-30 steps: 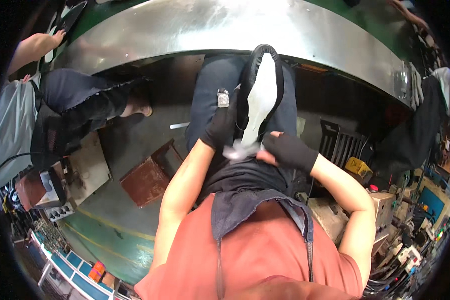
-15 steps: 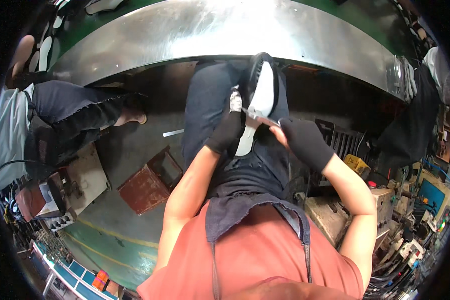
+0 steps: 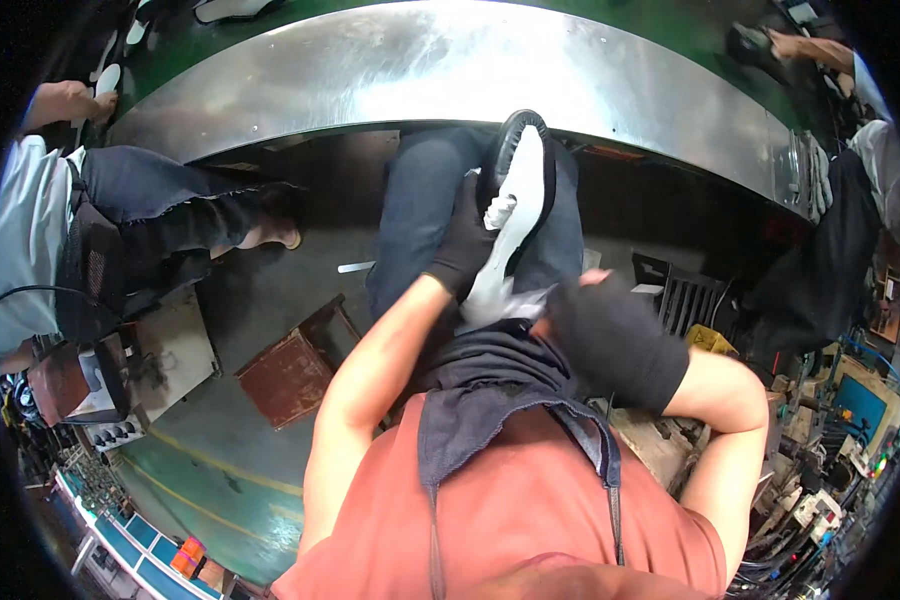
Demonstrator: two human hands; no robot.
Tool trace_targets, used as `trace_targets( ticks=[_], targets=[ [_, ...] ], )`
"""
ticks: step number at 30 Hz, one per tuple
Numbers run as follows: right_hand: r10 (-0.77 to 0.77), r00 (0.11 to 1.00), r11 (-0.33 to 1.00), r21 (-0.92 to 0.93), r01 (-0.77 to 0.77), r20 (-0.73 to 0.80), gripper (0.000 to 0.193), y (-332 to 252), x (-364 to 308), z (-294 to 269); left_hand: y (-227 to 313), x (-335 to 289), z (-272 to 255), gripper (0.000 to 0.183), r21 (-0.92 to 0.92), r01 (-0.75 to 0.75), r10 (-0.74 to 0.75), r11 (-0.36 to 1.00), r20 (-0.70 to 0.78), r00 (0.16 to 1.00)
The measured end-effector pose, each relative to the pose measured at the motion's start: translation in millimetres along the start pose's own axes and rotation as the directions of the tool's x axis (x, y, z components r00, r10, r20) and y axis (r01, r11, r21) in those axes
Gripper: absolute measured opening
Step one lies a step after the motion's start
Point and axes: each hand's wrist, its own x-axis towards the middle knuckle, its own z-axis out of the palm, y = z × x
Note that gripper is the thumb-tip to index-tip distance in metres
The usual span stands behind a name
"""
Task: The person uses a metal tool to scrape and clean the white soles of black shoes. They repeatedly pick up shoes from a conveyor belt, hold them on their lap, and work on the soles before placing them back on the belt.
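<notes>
On my lap lies a black shoe upper (image 3: 510, 150) with its pale underside (image 3: 526, 185) turned up, toe toward the bench. My left hand (image 3: 467, 235), in a black glove, is closed around the shoe's left side, its white-wrapped thumb (image 3: 500, 211) pressing on the underside. My right hand (image 3: 605, 325), gloved in black with bare fingertips, is smeared by motion beside the heel end. It is closed on a thin metal-coloured tool (image 3: 532, 302), whose blurred blade-like part lies over the heel end; its exact kind is unclear.
A metal-faced bench (image 3: 370, 75) with a green top (image 3: 670, 30) runs across the front. Coworkers sit on both sides, with a person's hand (image 3: 65, 103) at left. A brown stool (image 3: 288, 375) lies left; a black crate (image 3: 692, 300) and machinery (image 3: 820, 510) stand right.
My right hand has moved down toward the heel end and my body with the tool. The left thumb now presses on the shoe's underside. A coworker's hand has appeared at the far right.
</notes>
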Motion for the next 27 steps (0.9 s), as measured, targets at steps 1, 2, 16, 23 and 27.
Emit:
trace_targets(
  ticks=[1,2,16,23,27],
  targets=[
    [-0.172,0.981,0.981,0.075,0.18,-0.094,0.031,-10.8,6.8,2.4,-4.2,4.2,-9.2,0.064,0.124,-0.19,0.191,0.974,0.007,0.982],
    [-0.331,0.923,0.924,0.131,0.359,-0.198,0.035,-16.4,11.6,9.0,-14.0,10.1,-22.5,0.059,0.244,-0.368,0.371,0.897,0.037,0.928],
    [0.331,0.94,0.727,0.614,-0.308,0.08,0.034,33.7,-38.7,56.1,20.4,0.0,13.7,0.045,0.115,-0.024,0.036,0.993,-0.099,0.994],
    [0.126,0.92,0.833,0.544,0.106,-0.372,0.026,57.5,14.3,39.7,-24.6,-0.1,3.0,0.084,-0.074,0.043,-0.025,0.996,0.227,0.974],
    [0.387,0.919,0.729,0.636,-0.253,-0.078,0.024,44.6,0.4,45.5,10.7,-4.3,-20.0,0.105,-0.07,0.01,0.011,0.997,0.289,0.957]
  ],
)
